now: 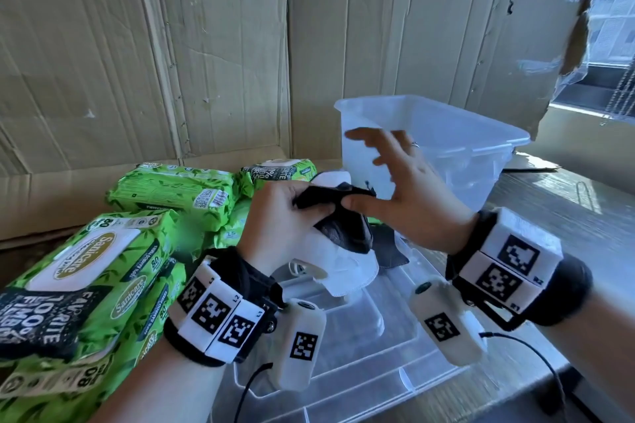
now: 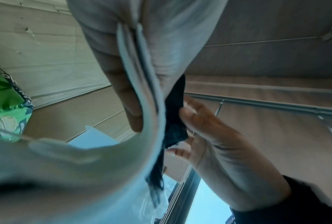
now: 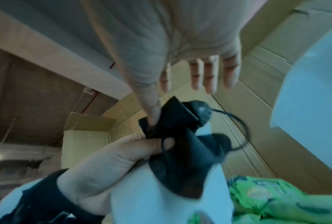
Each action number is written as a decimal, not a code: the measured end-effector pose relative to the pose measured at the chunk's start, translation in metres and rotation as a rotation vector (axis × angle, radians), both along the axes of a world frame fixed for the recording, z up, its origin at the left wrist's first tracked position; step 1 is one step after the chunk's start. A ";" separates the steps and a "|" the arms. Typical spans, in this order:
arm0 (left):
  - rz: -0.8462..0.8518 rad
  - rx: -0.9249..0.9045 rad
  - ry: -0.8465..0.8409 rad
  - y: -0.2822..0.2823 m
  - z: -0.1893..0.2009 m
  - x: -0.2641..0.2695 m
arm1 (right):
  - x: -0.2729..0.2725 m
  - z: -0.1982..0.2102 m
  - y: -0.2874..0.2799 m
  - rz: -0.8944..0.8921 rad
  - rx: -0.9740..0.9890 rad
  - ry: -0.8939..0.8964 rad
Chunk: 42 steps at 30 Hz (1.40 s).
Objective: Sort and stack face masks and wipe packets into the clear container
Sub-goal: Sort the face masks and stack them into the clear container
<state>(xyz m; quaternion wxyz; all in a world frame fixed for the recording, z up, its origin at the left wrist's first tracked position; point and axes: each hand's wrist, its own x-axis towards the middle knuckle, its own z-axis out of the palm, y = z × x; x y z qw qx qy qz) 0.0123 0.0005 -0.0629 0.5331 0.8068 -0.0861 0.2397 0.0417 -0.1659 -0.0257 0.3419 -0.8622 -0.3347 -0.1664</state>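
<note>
Fingers of the left hand (image 1: 275,213) are being curled round a bunch of masks, a black mask (image 1: 330,213) lying over a white mask (image 1: 338,261), while the right hand (image 1: 405,192) is being held with its fingers spread and only the thumb being pressed against the black cloth. The bunch is being held above a clear lid (image 1: 360,354) lying near on the table, with the clear container (image 1: 443,137) standing just beyond it to the far right. Green wipe packets (image 1: 113,251) are being left piled on the left.

For the step in hand, judged to be the separating of the black mask from the white, the black cloth is best being pinched at one edge and peeled away while the white one is being kept firmly gripped, so that the ear loops are not being tangled or dragged along.

How many masks are being held cannot be told; the layers are being blurred in both wrist views. Whatever is lying inside the container is hard to make out through its cloudy wall, and the near packets are being cut off by the picture's edge.
</note>
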 end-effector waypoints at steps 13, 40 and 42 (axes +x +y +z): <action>-0.102 -0.057 0.139 -0.005 0.001 -0.006 | 0.008 -0.001 -0.007 0.146 0.391 0.496; -0.146 -0.144 0.009 -0.006 0.003 -0.006 | 0.007 -0.015 -0.002 0.181 0.342 0.742; -0.135 -0.149 -0.025 -0.005 0.002 -0.006 | 0.008 -0.014 -0.004 0.190 0.287 0.725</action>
